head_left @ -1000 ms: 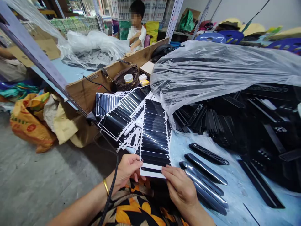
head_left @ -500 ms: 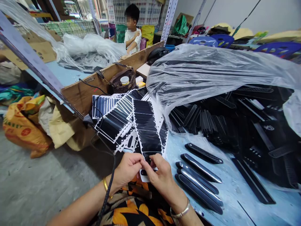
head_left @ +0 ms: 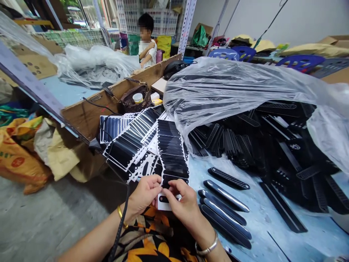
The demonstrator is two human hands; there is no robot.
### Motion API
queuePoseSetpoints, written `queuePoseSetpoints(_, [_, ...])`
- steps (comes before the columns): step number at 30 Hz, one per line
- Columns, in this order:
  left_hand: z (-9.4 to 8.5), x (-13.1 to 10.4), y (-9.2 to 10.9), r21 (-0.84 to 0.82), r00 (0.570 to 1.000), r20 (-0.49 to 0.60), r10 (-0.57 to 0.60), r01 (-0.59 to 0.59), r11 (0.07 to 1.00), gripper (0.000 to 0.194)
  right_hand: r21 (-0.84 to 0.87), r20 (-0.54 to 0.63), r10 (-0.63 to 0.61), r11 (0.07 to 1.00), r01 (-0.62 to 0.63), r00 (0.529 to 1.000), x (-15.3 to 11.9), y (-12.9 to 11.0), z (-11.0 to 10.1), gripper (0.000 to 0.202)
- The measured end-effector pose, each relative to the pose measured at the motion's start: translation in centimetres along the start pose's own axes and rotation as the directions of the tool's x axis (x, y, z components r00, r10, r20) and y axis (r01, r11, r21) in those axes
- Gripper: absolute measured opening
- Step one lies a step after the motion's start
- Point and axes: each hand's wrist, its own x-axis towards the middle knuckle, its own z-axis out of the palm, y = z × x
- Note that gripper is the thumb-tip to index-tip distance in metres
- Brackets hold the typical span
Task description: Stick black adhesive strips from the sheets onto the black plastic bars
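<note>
Fingers of the left hand pinch the black-strip sheet at its near end; those of the right hand curl over it, grip hidden. Likely light, bendy, easily creased: best held by its white margin. Right of the sheet, glossy bars lie on the desk; left, concrete floor.

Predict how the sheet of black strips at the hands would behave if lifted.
The sheet of black strips would likely flex, since it looks thin. Being paper-like, it's probably light. Its shiny surface may feel slippery.
</note>
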Motion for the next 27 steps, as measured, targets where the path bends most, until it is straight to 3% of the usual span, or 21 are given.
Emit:
queuePoseSetpoints(5, [0.8,-0.3,0.4,0.05,0.998,0.053,0.045,-0.048,0.998,0.019,0.04,0.013,0.077,0.996,-0.078,0.997,0.2,0.1,0.5,0.02])
queuePoseSetpoints(8, [0.9,0.1,0.4,0.035,0.997,0.073,0.032,-0.034,0.999,0.021,0.174,0.062,0.18,0.966,-0.189,0.982,0.9,0.5,-0.1,0.028])
queuePoseSetpoints(10, [0.4,0.8,0.2,0.023,1.0,0.03,0.008,-0.008,1.0,0.022,0.26,0.061,0.251,0.931,-0.258,0.966,1.3,0.7,-1.9,0.032])
queuePoseSetpoints(12, [-0.8,1.7,0.0,0.059,0.997,-0.077,0.021,-0.016,0.998,0.025,0.302,-0.055,0.31,0.911,-0.28,0.949,1.7,0.7,-5.1,0.03])
queuePoseSetpoints(14, [-2.6,2.4,-0.1,0.172,0.977,-0.194,0.091,-0.057,0.983,0.029,0.349,-0.314,0.361,0.904,-0.247,0.878,1.7,0.5,-9.3,0.021])
queuePoseSetpoints(16, [-4.3,2.8,0.1,0.357,0.936,-0.274,0.223,-0.117,0.927,0.033,0.375,-0.564,0.358,0.914,-0.156,0.744,1.3,0.2,-13.4,0.02])
queuePoseSetpoints(18, [-5.3,2.6,0.7,0.565,0.863,-0.306,0.402,-0.176,0.806,0.035,0.388,-0.653,0.364,0.914,-0.119,0.665,0.6,-0.1,-16.3,0.019])
queuePoseSetpoints(19, [-5.3,2.4,1.2,0.647,0.811,-0.31,0.497,-0.203,0.735,0.035,0.39,-0.657,0.366,0.913,-0.119,0.659,0.1,-0.3,-17.1,0.02])
queuePoseSetpoints(21, [-4.0,1.8,2.5,0.717,0.718,-0.296,0.63,-0.27,0.643,0.031,0.392,-0.592,0.371,0.908,-0.147,0.715,-1.0,-0.5,-17.6,0.023])
queuePoseSetpoints(22, [-2.7,1.6,3.3,0.699,0.699,-0.28,0.658,-0.321,0.639,0.029,0.394,-0.534,0.364,0.906,-0.157,0.763,-1.6,-0.7,-17.4,0.025])
queuePoseSetpoints(23, [-1.2,1.5,4.0,0.643,0.75,-0.21,0.628,-0.378,0.666,0.028,0.395,-0.464,0.349,0.904,-0.162,0.814,-2.1,-0.8,-17.0,0.025])
queuePoseSetpoints(25, [2.4,1.8,5.3,0.422,0.897,0.026,0.441,-0.41,0.809,0.031,0.387,-0.32,0.3,0.907,-0.165,0.899,-3.1,-1.0,-16.0,0.022])
queuePoseSetpoints(26, [4.2,2.2,5.8,0.319,0.937,0.136,0.321,-0.349,0.881,0.032,0.377,-0.268,0.272,0.912,-0.159,0.924,-3.5,-1.1,-15.6,0.019])
queuePoseSetpoints(27, [5.8,2.7,6.1,0.247,0.949,0.237,0.207,-0.264,0.932,0.032,0.365,-0.231,0.248,0.918,-0.153,0.941,-3.8,-1.0,-15.3,0.017])
